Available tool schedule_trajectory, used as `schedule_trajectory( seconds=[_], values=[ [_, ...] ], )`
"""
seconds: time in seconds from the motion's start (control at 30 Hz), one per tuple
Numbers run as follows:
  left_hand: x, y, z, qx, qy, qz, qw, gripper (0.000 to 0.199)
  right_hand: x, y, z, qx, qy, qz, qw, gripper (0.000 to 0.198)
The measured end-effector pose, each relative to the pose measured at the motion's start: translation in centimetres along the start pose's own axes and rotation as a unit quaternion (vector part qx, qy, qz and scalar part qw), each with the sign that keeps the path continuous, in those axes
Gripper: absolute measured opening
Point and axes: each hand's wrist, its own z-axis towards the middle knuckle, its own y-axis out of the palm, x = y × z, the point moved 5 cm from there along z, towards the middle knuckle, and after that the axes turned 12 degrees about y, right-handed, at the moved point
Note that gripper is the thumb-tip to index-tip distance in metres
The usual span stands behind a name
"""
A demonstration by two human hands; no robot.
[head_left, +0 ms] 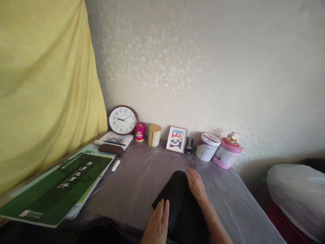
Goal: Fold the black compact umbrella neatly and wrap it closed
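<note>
Black cloth (187,210) lies on the bench (132,189). Left hand (157,222) and right hand (196,184) flank it, fingers extended, ungripped. Press evenly with flat fingers; align edges squarely.

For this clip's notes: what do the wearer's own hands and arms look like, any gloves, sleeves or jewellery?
Both the left hand and right hand are ungloved, with no rings visible. The right forearm shows no sleeve, watch or bracelet; the left forearm is out of frame.

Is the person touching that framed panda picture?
No, the left hand and right hand are at the black cloth, well in front of the panda picture.
</note>
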Motion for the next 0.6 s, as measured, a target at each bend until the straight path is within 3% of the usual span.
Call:
schedule_trajectory(
  seconds=[0.1,0.2,0.37,0.43,0.6],
  values=[
    [0.4,-0.2,-0.1,0.007,-0.006,-0.020,1.000,0.084,4.1,-3.0,-1.3,0.009,0.088,0.014,0.996,0.038],
    [0.7,-0.5,-0.5,0.008,-0.006,-0.035,0.999,0.092,6.8,-5.2,-5.2,-0.067,0.215,0.033,0.974,0.036],
    [1.6,-2.2,-1.6,-0.016,-0.009,-0.074,0.997,0.092,5.8,-5.9,-10.2,-0.154,0.350,0.086,0.920,0.047],
    [1.8,-2.7,-1.8,-0.021,-0.013,-0.080,0.996,0.091,4.5,-5.9,-10.6,-0.178,0.367,0.112,0.906,0.050],
    [2.0,-2.9,-2.0,-0.015,-0.012,-0.074,0.997,0.092,2.1,-7.8,-9.4,-0.089,0.309,0.075,0.944,0.050]
  ],
)
